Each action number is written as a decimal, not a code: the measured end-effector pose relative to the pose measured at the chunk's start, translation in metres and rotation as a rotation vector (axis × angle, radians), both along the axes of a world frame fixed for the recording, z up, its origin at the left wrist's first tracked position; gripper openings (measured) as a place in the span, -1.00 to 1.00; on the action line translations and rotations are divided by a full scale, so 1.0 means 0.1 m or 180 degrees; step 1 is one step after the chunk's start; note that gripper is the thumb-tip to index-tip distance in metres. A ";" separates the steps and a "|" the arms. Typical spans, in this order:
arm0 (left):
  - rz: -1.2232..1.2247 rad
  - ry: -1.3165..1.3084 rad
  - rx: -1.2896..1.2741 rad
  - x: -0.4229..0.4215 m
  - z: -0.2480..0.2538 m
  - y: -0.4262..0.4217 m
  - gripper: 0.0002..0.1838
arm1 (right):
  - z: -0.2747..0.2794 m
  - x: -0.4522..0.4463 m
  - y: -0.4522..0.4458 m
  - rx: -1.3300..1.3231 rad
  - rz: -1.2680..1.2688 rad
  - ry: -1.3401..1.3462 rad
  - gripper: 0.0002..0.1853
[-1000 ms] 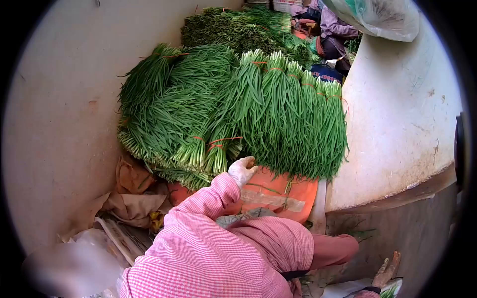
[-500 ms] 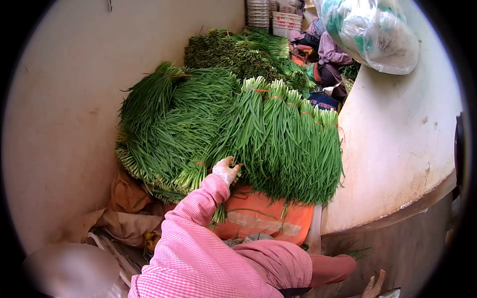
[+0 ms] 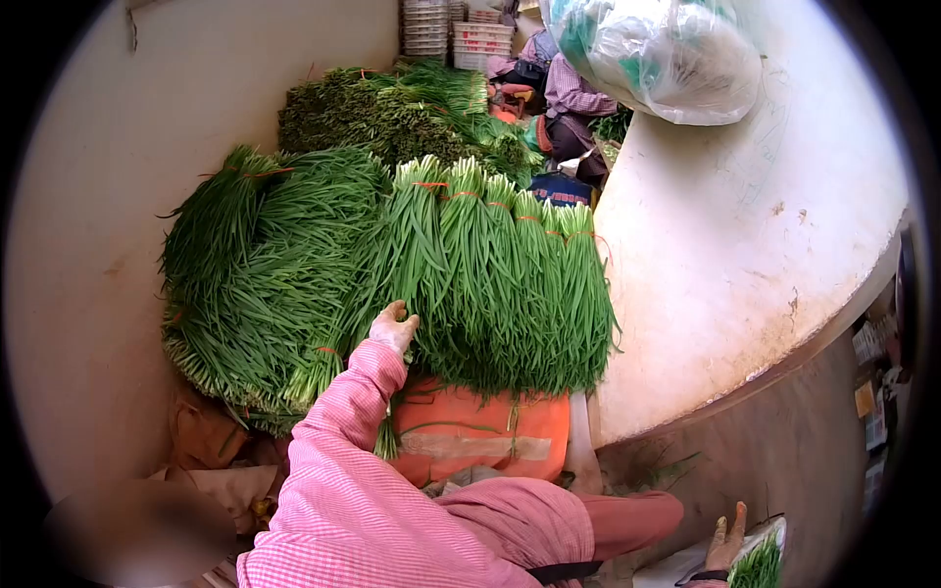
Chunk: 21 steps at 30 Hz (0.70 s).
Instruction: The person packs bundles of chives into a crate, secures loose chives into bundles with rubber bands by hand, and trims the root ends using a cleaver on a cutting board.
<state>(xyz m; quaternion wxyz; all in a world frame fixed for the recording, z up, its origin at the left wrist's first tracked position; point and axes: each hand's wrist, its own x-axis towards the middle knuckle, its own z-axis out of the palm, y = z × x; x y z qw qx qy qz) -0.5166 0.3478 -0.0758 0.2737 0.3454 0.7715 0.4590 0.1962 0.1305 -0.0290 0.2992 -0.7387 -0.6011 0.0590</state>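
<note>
My left hand (image 3: pixel 393 327), whitish and in a pink checked sleeve, lies against the front of the long green leaf bundles (image 3: pixel 480 284). Its thumb and fingers are apart; the palm side is hidden. The bundles stand side by side, pale stems up, tied with red bands. Left of them lies a broad pile of greens (image 3: pixel 284 265), one tied bundle (image 3: pixel 319 372) near its front edge. Pale stem ends (image 3: pixel 386 439) stick out below my left forearm. At the lower right my right hand (image 3: pixel 725 541) has its fingers spread, beside greens in pale wrapping (image 3: pixel 758 564).
An orange sheet (image 3: pixel 480 431) lies under the bundles. My bent knee (image 3: pixel 642 519) is in front. A pale wall (image 3: pixel 735 255) curves along the right. A full plastic bag (image 3: pixel 676 59) hangs above. Behind are another pile (image 3: pixel 382 118), crates (image 3: pixel 480 41) and a person's checked sleeve (image 3: pixel 573 90).
The view has shifted, so the piles sit further left. My left hand has moved left along the bundles' front, over where the second red-banded bundle showed. More of the wrapped greens shows beside my right hand.
</note>
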 end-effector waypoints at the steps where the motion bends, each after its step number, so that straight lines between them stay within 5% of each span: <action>1: -0.0024 -0.0228 0.0107 -0.03 -0.09 0.10 -0.42 | 0.04 0.02 -0.04 0.0053 0.0013 0.0096 -0.47; 5: -0.0096 -0.0842 0.0319 0.05 -0.27 0.44 -0.40 | 0.73 -0.67 0.12 0.0563 -0.0067 0.0588 -0.46; 13: -0.0699 -0.0766 0.0426 0.82 -0.48 1.25 -0.34 | 2.38 -1.92 1.24 0.1576 -0.0123 -0.0580 -0.32; 16: -0.0986 -0.0917 0.0464 1.18 -0.42 1.46 -0.32 | 2.55 -2.00 1.83 0.1958 -0.0214 -0.0933 -0.28; 21: -0.1505 -0.1272 0.0086 1.95 -0.37 1.82 -0.23 | 2.36 -2.05 2.54 0.3057 -0.0064 -0.0235 -0.12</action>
